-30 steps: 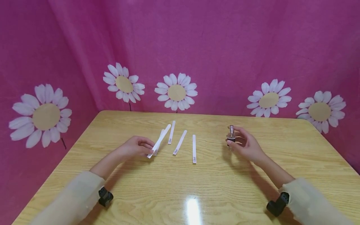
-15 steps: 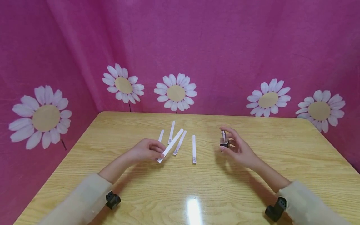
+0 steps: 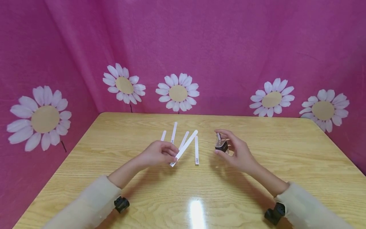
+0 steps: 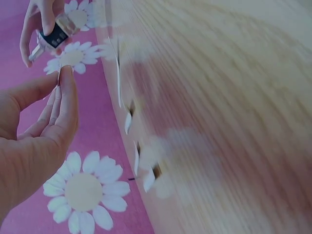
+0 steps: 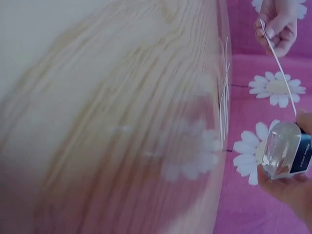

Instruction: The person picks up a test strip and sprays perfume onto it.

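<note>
In the head view my left hand [image 3: 160, 154] pinches a white paper test strip [image 3: 188, 143] near its printed end, between thumb and fingers. The strip slants up and away to the right, above the table. My right hand [image 3: 239, 155] grips a small glass perfume spray bottle [image 3: 221, 147] with a black label, index finger over the silver sprayer top and thumb low on the bottle. The bottle tilts, its top leaning left toward the strip, with a gap between them. In the right wrist view the bottle's clear glass base [image 5: 282, 146] faces the camera.
Several more white strips lie on the wooden table [image 3: 160, 197], one strip [image 3: 196, 152] just right of the held one and another strip [image 3: 174, 131] farther back. A pink curtain [image 3: 217, 47] with daisies stands behind the table's far edge.
My left hand has carried the strip right, across the strips on the table. My right hand has brought the bottle left and tilted it, so the two hands are closer together.
</note>
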`<state>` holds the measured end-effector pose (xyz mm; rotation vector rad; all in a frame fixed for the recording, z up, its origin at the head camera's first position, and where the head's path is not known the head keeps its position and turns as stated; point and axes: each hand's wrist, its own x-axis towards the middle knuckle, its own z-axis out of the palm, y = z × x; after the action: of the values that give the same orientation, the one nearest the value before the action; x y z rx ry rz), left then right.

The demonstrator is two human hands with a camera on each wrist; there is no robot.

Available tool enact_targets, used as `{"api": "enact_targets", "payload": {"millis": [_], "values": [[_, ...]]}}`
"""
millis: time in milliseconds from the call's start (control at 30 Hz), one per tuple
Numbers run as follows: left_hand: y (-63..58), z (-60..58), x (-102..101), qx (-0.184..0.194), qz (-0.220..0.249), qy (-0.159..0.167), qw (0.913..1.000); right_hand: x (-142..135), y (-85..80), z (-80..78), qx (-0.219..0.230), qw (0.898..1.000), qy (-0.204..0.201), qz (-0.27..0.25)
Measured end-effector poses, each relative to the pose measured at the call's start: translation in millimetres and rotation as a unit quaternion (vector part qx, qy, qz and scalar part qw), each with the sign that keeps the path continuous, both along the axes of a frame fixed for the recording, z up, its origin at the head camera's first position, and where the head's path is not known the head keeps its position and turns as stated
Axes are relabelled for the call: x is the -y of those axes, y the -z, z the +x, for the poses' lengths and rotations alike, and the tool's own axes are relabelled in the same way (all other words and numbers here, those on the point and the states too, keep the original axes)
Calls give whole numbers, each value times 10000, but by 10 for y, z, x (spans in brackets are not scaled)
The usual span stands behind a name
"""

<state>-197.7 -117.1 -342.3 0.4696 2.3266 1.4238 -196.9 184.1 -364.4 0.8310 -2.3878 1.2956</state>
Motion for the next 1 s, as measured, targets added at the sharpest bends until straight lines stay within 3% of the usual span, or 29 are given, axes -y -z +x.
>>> {"api": "enact_targets", "payload": {"millis": [200,467,1000], "values": [[-9,12,-69,-164,-146,86,9997,71,-48,37,-521,9977,318,299],[3,29,-93,-121,-98,165,9997,169,-94,151,-1217,9853,580,1047],[-38,105,-136,-114,-154,160,9997,210,-131,218,-1485,9802,824,1013]]}}
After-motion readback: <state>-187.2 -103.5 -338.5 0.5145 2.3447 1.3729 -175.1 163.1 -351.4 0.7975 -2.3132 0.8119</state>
